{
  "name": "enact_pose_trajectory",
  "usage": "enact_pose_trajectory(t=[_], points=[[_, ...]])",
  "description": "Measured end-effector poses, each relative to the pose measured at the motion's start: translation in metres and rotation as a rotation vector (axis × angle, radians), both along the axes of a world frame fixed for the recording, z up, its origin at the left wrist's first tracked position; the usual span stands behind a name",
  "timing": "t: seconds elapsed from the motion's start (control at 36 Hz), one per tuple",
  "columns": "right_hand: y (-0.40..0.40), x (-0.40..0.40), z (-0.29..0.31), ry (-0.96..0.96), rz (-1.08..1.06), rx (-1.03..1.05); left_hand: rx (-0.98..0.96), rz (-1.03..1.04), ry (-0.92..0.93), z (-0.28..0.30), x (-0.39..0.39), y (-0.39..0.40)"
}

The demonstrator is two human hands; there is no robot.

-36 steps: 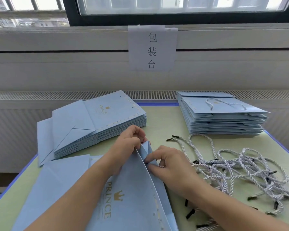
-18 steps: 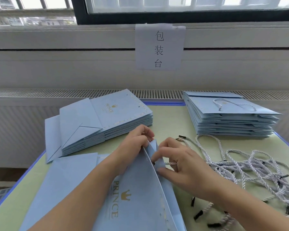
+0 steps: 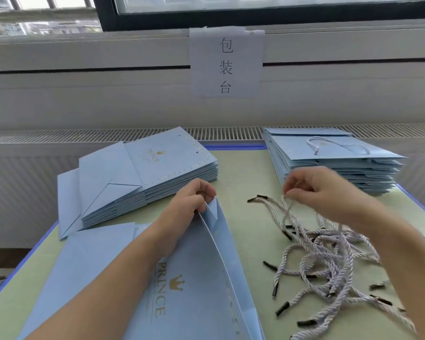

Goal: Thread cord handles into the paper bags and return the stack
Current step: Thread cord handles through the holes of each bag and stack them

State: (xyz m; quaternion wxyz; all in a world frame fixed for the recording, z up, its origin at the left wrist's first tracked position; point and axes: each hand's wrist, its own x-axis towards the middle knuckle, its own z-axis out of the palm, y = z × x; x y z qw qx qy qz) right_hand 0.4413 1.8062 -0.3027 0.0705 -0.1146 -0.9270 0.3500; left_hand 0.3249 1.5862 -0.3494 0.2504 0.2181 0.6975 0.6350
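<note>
At the packing table, our left hand pinches the top edge of a pale blue paper bag and holds its mouth spread, while our right hand, blurred, curls its fingertips around one twisted white cord lifted from the loose pile of cords beside the bag. To thread well, we judge, we should free that single cord from the tangle, lead with its black tip and keep the bag's rim steady so the punched hole stays reachable; the hole itself is hidden behind our fingers. A stack of unthreaded bags lies at the far left of the green, blue-edged surface, and a finished stack, a handle showing on top, at the far right. Behind run a slatted white radiator cover, a taped paper sign and a dark-framed window.
</note>
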Motion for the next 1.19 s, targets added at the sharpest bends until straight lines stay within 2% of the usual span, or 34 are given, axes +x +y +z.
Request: enact_pose_trajectory(t=[0.03, 0.08, 0.14, 0.17, 0.22, 0.33, 0.44, 0.61, 0.81, 0.94, 1.0, 1.06, 1.14, 1.19], points=[[0.008, 0.001, 0.004, 0.057, -0.063, -0.024, 0.003, 0.001, 0.003, -0.001, 0.000, 0.001], [0.017, 0.005, 0.011, 0.127, -0.073, -0.216, -0.001, 0.000, 0.020, -0.001, 0.000, 0.004], [0.015, 0.007, 0.013, 0.100, -0.007, -0.357, 0.004, 0.008, 0.029, -0.002, 0.001, 0.005], [0.011, 0.006, 0.010, 0.055, 0.032, -0.356, 0.004, 0.011, 0.031, -0.002, 0.001, 0.006], [-0.001, 0.003, 0.004, -0.039, 0.093, -0.209, -0.005, 0.014, 0.034, -0.002, 0.001, 0.006], [-0.025, -0.003, -0.010, -0.189, 0.143, 0.309, -0.014, 0.011, 0.029, -0.002, 0.000, 0.006], [-0.034, -0.004, -0.012, -0.122, 0.084, 0.544, -0.017, -0.007, 0.024, -0.001, 0.001, 0.006], [-0.041, -0.018, -0.010, 0.060, -0.053, 0.616, -0.022, -0.018, 0.031, -0.002, -0.001, 0.007], [-0.058, -0.046, -0.017, -0.063, -0.075, 0.688, -0.028, -0.031, 0.043, -0.001, -0.001, 0.006], [-0.066, -0.058, -0.027, -0.016, 0.010, 0.653, -0.011, -0.034, 0.036, 0.000, -0.001, 0.006], [-0.067, -0.056, -0.029, 0.031, 0.049, 0.608, -0.010, -0.037, 0.036, 0.001, -0.001, 0.006], [-0.068, -0.053, -0.027, 0.098, 0.053, 0.439, -0.007, -0.036, 0.032, 0.001, -0.001, 0.005], [-0.068, -0.045, -0.020, 0.155, 0.100, -0.147, 0.002, -0.031, 0.015, 0.002, -0.001, 0.005], [-0.067, -0.040, -0.020, 0.152, 0.135, -0.390, 0.010, -0.020, 0.000, 0.002, -0.002, 0.004]])
